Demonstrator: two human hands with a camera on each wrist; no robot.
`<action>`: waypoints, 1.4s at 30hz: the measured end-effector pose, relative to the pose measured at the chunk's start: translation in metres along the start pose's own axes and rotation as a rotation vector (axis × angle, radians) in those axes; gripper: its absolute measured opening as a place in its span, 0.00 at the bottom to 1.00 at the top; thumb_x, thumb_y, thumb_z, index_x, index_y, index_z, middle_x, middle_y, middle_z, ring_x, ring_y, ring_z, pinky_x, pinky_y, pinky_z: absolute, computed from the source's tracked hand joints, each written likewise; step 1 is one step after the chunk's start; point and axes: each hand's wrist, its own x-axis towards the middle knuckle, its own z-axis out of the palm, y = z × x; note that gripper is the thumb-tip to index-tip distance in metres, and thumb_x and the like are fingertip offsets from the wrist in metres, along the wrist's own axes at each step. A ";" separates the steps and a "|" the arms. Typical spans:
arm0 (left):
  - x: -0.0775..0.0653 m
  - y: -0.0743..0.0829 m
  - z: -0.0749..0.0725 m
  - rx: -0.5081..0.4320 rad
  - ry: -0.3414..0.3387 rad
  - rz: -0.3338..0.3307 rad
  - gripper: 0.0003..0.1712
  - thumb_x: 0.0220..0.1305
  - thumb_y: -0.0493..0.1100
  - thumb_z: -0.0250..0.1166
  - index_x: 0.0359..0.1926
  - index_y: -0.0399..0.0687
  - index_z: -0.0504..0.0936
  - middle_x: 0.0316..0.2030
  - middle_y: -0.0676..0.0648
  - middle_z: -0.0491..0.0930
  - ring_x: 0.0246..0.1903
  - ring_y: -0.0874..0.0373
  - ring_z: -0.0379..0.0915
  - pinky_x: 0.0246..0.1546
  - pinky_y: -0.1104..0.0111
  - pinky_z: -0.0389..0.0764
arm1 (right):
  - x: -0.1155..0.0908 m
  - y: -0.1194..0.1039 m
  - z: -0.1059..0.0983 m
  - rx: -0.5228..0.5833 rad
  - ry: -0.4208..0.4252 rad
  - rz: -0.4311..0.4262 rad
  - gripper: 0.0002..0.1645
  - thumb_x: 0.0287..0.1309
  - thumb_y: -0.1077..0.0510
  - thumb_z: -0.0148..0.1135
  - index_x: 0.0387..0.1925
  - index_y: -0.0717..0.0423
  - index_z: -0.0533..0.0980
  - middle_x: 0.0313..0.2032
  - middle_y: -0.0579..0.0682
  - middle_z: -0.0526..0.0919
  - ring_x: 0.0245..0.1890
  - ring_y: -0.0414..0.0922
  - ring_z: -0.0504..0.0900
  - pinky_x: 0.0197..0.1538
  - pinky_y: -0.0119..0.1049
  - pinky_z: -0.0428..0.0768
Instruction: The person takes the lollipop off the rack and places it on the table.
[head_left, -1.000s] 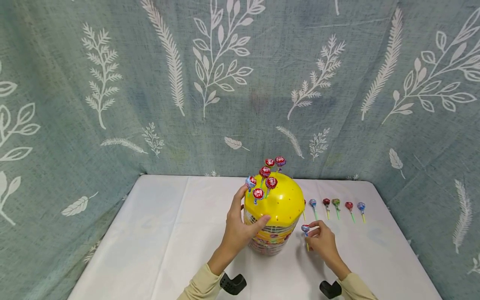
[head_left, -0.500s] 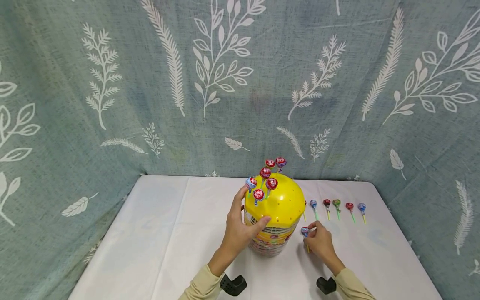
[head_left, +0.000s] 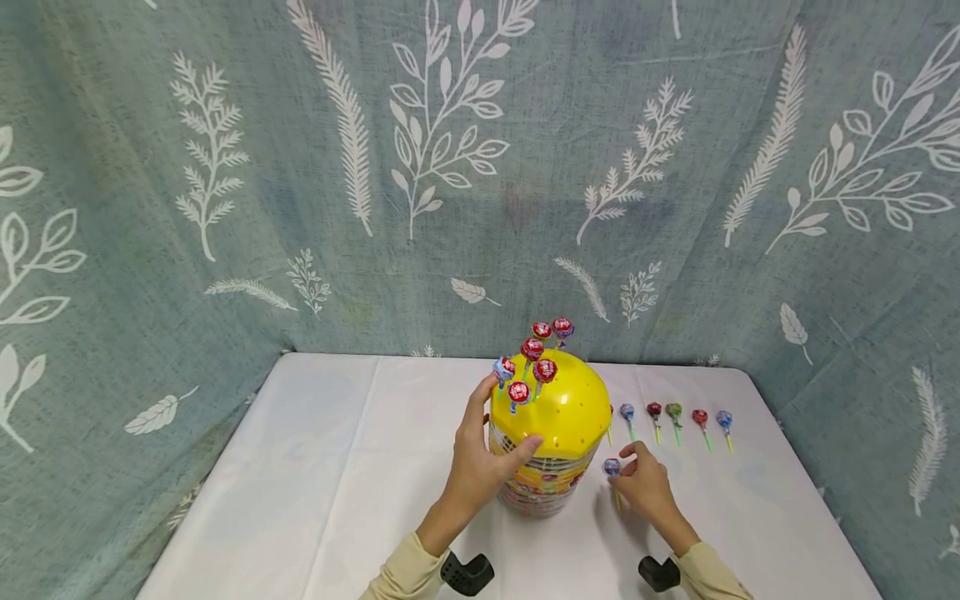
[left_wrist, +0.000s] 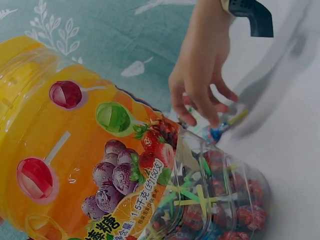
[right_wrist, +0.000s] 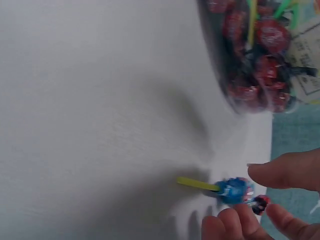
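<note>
In the head view, a clear lollipop jar (head_left: 542, 493) stands under a domed yellow lid (head_left: 573, 408) dotted with small holes. Several wrapped lollipops stick up from the lid's left side, among them a red one (head_left: 545, 371). My left hand (head_left: 474, 467) grips the lid from the left, thumb across its front. Right of the jar, my right hand (head_left: 648, 483) holds a blue-wrapped lollipop (right_wrist: 235, 190) between thumb and fingers. Its yellow stick (right_wrist: 196, 184) points down toward the table. The right wrist view partly hides the contact. The left wrist view shows the jar's fruit label (left_wrist: 120, 170).
A row of loose lollipops lies on the white tabletop (head_left: 420, 417) to the right of the jar, including a green one (head_left: 674, 412) and a blue one (head_left: 723, 419). A patterned grey-green curtain (head_left: 517, 208) hangs behind and at both sides.
My right hand shifts slightly left, then back right, and the blue-wrapped lollipop drops a little lower. My left hand keeps its grip on the lid. The whole head view shifts slightly.
</note>
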 end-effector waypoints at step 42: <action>0.001 -0.002 0.002 0.011 0.018 0.007 0.48 0.51 0.54 0.70 0.70 0.60 0.55 0.64 0.54 0.64 0.59 0.57 0.64 0.51 0.49 0.71 | -0.018 -0.127 -0.105 0.384 0.117 -0.463 0.15 0.57 0.59 0.65 0.44 0.62 0.73 0.40 0.57 0.79 0.39 0.41 0.79 0.37 0.29 0.79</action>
